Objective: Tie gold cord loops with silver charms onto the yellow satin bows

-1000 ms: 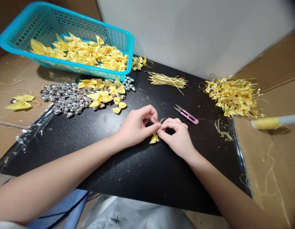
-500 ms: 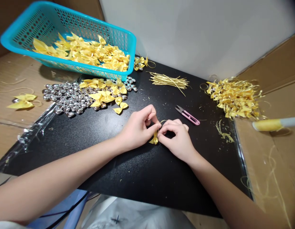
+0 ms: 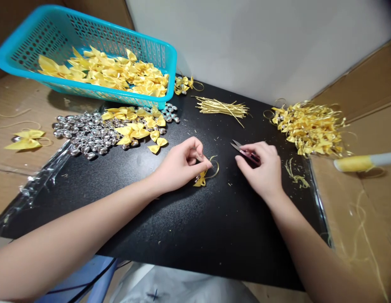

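My left hand (image 3: 186,164) is closed in a pinch on a thin gold cord. The cord's loop bends out to the right of the fingertips. A small yellow ribbon bow (image 3: 200,180) hangs below them, against the black tabletop, partly covered by the fingers. My right hand (image 3: 260,166) is over a pair of pink-handled thread snips (image 3: 253,157). Its fingers curl along the far side of the handle and touch it, while the thumb stays apart on the near side. The snips' blades point to the upper left, and the handle's end is hidden.
A turquoise basket (image 3: 97,86) of yellow bows stands at the back left. Silver beads (image 3: 88,132) and loose bows (image 3: 135,130) lie before it. Gold cord lengths (image 3: 220,107) lie at the back; a heap of finished bows (image 3: 309,128), cord scraps (image 3: 296,174) and a yellow-ended rod (image 3: 353,164) are right.
My right hand has left the bow and moved right onto the snips. My left hand keeps its pinch on the cord, and the loop now shows. The view has shifted slightly.
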A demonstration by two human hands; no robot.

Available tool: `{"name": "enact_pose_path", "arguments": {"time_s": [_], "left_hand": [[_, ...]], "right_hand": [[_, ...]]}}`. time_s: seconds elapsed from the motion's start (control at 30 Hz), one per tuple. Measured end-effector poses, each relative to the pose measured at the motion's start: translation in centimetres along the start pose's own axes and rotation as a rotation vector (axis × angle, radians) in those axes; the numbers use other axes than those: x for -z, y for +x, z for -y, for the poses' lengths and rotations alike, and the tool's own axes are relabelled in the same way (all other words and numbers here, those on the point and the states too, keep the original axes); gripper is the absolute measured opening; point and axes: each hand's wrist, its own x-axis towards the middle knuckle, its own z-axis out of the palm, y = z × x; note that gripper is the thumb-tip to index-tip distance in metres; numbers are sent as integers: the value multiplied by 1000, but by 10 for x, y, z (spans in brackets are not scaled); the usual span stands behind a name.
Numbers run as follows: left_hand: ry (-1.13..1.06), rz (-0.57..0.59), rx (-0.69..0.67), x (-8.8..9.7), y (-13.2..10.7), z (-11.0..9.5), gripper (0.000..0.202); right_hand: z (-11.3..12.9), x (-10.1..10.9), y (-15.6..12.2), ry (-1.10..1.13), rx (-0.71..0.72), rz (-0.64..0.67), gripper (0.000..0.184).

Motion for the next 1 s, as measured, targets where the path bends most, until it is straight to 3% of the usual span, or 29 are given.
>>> {"name": "enact_pose_path", "arguments": {"time_s": [0.1,0.2,0.47,0.6,0.73,1.0], "left_hand": [[-18,13,46,3,3,-1,29],[-11,3,45,5,5,-1,28],[24,-14,44,5,4,-3,27],[19,-22,49,6,5,-2,28],[15,-28,53,6,5,-2,28],[20,-41,51,6,5,-2,26]], "right_hand": [[-26,-1,9,-224,-74,-24,33],[-36,-3,12,-257,-72,3,27],[-33,-2,9,-181,-41,74,18],[-26,0,8,38,-61,74,15],[-9,8,5,338,-56,198,14],[16,14,-8,191,124,397,24]]}}
